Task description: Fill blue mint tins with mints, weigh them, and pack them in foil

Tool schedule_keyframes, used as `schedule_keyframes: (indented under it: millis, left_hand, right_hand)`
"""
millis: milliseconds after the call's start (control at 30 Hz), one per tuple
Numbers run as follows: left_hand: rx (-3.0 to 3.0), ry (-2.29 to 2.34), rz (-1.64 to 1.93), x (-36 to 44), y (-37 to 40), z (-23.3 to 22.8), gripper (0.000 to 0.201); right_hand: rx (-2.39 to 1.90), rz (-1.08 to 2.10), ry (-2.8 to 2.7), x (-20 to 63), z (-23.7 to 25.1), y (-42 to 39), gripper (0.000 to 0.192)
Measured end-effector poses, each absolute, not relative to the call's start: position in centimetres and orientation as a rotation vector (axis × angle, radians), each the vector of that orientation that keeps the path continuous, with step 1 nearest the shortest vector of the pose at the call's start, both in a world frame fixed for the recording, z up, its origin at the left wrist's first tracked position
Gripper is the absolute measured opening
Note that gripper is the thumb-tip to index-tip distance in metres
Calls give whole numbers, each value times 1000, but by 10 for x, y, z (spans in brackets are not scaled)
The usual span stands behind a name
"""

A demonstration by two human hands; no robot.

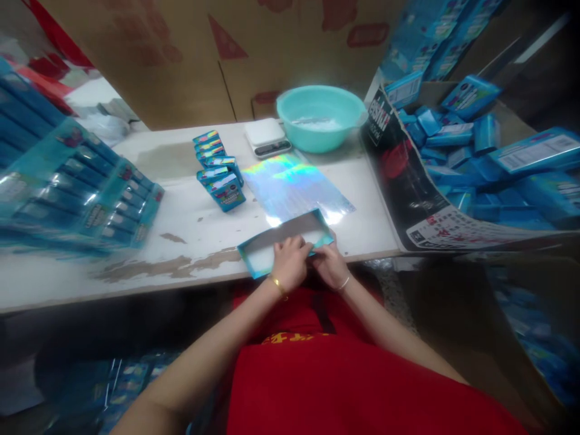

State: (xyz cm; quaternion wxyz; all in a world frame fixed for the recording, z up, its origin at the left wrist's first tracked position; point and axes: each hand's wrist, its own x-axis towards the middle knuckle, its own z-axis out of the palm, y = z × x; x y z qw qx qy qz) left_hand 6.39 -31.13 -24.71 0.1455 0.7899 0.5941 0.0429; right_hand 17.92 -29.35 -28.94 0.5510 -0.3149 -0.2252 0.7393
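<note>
At the table's front edge lies a shallow open cardboard tray (258,257), blue on its walls and white inside, tilted slightly. My left hand (290,261) grips its near wall with curled fingers, the thumb towards the right corner. Around that right corner my right hand (330,263) is closed, pinching the blue edge. Parts of the near wall are covered by both hands. Just beyond the tray is a shiny holographic sheet (299,184). Several small blue boxes (226,192) stand in a row to the left of the sheet.
A turquoise basin (321,121) and a white scale (267,138) are at the table's back. Stacked blue packs (86,193) rise on the left. On the right, a black-printed carton (394,163) holds many blue boxes (471,136). Large brown cartons (190,66) form a wall behind.
</note>
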Motion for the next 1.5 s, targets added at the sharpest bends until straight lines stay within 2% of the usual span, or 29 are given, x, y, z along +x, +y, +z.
schedule_keyframes:
  millis: [100, 200, 267, 400, 533, 767, 967, 1100, 1200, 1267, 1367, 1400, 1500]
  left_hand:
    - [2284, 1653, 108, 59, -308, -245, 31]
    - [2377, 1561, 153, 42, -315, -237, 36]
    - [2450, 1661, 146, 26, -326, -232, 37]
    - [2471, 1864, -74, 3, -346, -229, 17]
    - [2378, 1825, -126, -1, -344, -231, 21]
    - [2201, 1702, -208, -6, -332, -224, 16]
    - [2271, 1864, 35, 11, -345, -220, 26]
    - [2264, 1780, 277, 18, -325, -214, 21]
    - [2337, 1734, 687, -11, -287, -196, 38]
    - [2342, 1969, 838, -46, -256, -183, 60]
    - [2087, 2364, 522, -104, -210, -175, 116]
    - [2008, 2383, 388, -120, -198, -176, 127]
    - [2032, 2250, 201, -150, -172, -187, 131]
  right_hand:
    - [-767, 1722, -536, 176, -291, -292, 49]
    - [-829, 1652, -491, 172, -294, -291, 54]
    - [-876, 1602, -459, 170, -297, -292, 56]
    - [-947, 1578, -426, 170, -297, -295, 63]
    - [-901, 1610, -424, 169, -293, -295, 67]
    - [-919, 1657, -458, 171, -287, -295, 71]
    - [-1115, 1681, -799, 162, -271, -271, 89]
    - [-1283, 1333, -1249, 144, -280, -227, 89]
    - [-1412, 1095, -1447, 132, -299, -191, 80]
    - [-1420, 931, -1597, 128, -309, -178, 74]
    - [-1407, 696, -1821, 124, -317, -183, 73]
    - [-1428, 674, -1875, 124, -318, -191, 77]
    - [-1510, 765, -2009, 122, -312, -223, 93]
